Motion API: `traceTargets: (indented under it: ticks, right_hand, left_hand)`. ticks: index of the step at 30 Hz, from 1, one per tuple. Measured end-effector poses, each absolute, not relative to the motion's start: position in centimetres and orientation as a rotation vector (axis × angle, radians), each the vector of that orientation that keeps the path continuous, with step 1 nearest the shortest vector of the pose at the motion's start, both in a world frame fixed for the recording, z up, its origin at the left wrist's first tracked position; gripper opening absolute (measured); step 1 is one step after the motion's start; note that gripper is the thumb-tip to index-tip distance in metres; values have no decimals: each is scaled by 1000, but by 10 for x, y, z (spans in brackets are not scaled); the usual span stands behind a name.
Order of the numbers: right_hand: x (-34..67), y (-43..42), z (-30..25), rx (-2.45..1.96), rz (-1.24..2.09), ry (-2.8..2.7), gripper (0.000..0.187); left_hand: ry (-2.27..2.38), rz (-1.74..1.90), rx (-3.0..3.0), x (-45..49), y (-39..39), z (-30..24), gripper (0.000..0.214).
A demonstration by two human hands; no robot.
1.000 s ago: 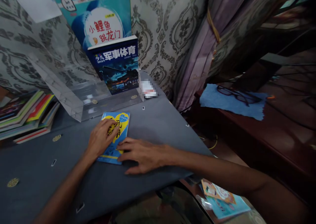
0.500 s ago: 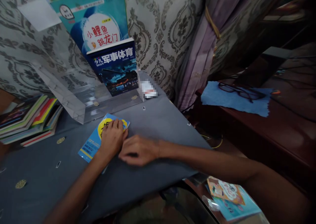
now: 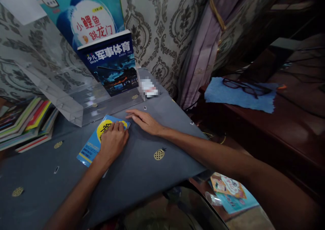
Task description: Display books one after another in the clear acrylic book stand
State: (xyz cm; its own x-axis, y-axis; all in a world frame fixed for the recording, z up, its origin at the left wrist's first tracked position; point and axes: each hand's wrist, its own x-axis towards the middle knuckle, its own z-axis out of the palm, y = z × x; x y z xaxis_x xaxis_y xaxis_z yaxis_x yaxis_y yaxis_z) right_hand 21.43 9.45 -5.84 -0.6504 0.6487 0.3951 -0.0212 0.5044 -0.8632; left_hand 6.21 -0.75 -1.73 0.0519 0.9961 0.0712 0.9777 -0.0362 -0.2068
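Note:
A blue and yellow book [image 3: 89, 148] lies flat on the grey cloth-covered table. My left hand [image 3: 113, 138] is on its right part, fingers bent over the cover and hiding some of the yellow title area. To the right of the book, my right hand [image 3: 146, 121] hovers low by the cloth, fingers stretched forward and nothing in them. Beyond both hands stands a clear acrylic rack [image 3: 72, 105]. A dark blue book [image 3: 114, 66] with a tank on its cover leans upright in it, in front of a larger teal book [image 3: 63, 18].
Several books [image 3: 30, 125] are stacked at the left. On a dark red desk [image 3: 291, 128] at the right lie a blue cloth [image 3: 215, 94] and glasses [image 3: 236, 84]. More books [image 3: 238, 199] lie below the table's right edge. A patterned curtain [image 3: 162, 27] hangs behind.
My right hand has moved away from my left hand, forward towards the rack, and its fingers have straightened. My left hand stays on the blue and yellow book. The view has shifted slightly.

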Motion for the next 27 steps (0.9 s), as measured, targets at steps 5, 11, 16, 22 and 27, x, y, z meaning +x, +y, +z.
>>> traceTargets:
  ticks: [5,11,16,22,27]
  right_hand:
    - [214,93,-58,-509,1140,-2035,39]
    - [215,92,-59,-487,1107,-2054,40]
    - [215,89,-58,-474,961,-2129,40]
    - [213,87,-61,-559,706,-2422,30]
    - [214,80,-60,-597,577,-2472,27]
  left_hand:
    - [-2058,203,-2114,64,-7,-14,39]
    - [-2046,166,-2108,63,-6,-16,38]
    - [-2037,161,-2097,63,-7,-18,37]
    - [-1987,120,-2153,58,-10,-13,40]
    - [-2237,99,-2053,29,-8,4,37]
